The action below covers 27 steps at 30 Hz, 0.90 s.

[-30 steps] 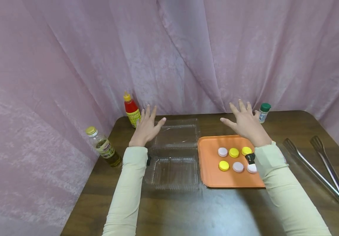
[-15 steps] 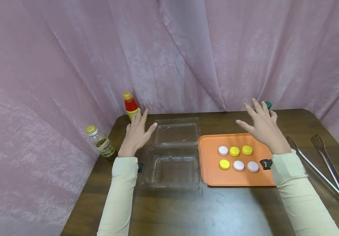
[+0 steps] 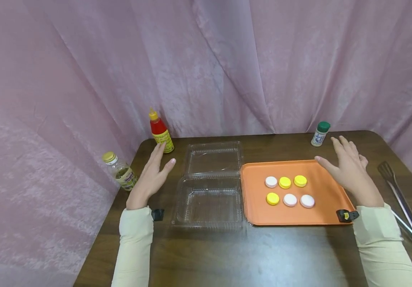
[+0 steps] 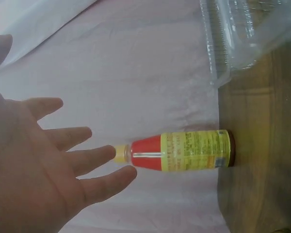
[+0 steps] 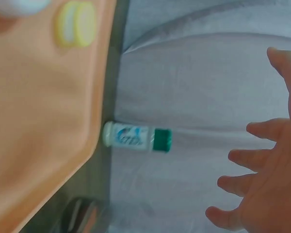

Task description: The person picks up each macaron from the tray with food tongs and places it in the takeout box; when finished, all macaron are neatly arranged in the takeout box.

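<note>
My left hand (image 3: 151, 175) hovers with fingers spread, holding nothing, between the oil bottle (image 3: 122, 172) and a clear plastic clamshell box (image 3: 209, 201). The box lies with its lid (image 3: 213, 157) folded back behind it. My right hand (image 3: 351, 173), fingers also extended, hangs over the right end of an orange tray (image 3: 263, 215). On the tray sit two rows of macarons, some yellow (image 3: 272, 199), some pale pinkish white (image 3: 290, 200). In the left wrist view, a red sauce bottle (image 4: 184, 151) stands beyond the left fingertips. In the right wrist view, a green-capped shaker (image 5: 136, 137) stands behind the tray.
Metal tongs (image 3: 403, 203) lie at the table's right, partly hidden by the right arm. A pink curtain (image 3: 227, 71) hangs right behind the table's back edge. Brown tabletop (image 3: 206, 255) stretches in front of the box and tray.
Both hands have drawn apart and come back toward the body, the left going left and the right going right. The shaker and the tray's right end are now uncovered. Objects stay put.
</note>
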Tool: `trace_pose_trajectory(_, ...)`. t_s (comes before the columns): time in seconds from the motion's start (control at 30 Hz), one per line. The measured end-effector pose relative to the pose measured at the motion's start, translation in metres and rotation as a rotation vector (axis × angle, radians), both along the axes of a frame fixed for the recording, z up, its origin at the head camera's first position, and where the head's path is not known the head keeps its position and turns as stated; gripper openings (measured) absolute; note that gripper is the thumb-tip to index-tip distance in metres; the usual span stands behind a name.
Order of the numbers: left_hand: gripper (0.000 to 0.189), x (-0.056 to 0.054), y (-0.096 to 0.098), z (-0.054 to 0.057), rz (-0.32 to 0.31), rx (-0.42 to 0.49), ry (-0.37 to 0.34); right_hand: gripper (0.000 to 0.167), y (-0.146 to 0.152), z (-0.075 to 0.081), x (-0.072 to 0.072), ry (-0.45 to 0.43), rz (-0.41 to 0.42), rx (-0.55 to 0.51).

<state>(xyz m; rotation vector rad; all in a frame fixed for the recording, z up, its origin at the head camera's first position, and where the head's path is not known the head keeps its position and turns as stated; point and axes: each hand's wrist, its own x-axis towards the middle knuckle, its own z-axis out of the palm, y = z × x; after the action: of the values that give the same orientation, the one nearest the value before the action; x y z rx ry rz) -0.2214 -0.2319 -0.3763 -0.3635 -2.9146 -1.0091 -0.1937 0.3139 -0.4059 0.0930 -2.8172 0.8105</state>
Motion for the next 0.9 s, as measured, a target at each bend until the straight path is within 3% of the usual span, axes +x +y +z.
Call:
trace_pose_trajectory(0.1,0.078,0.006,-0.005,-0.005,-0.016,0.046,-0.017,0.084,0.011,-0.011,0.008,-0.003,-0.015,-0.020)
trace_pose_trajectory(0.37,0.076,0.014,-0.013,-0.032,-0.014,0.142,-0.160,0.082,0.050,-0.029,0.023,-0.069,-0.055,-0.033)
trace_pose_trajectory(0.6,0.064,0.011,-0.012,-0.045,-0.057,0.233,-0.235,0.097,0.082,-0.041,0.036,-0.220,-0.164,0.042)
trace_pose_trajectory(0.77,0.077,0.019,-0.015,-0.056,-0.010,0.328,-0.342,0.105,0.097,-0.049,0.043,-0.294,-0.201,0.053)
trace_pose_trajectory(0.9,0.081,0.029,-0.019,-0.066,0.017,0.386,-0.386,0.111,0.106,-0.054,0.046,-0.320,-0.222,0.075)
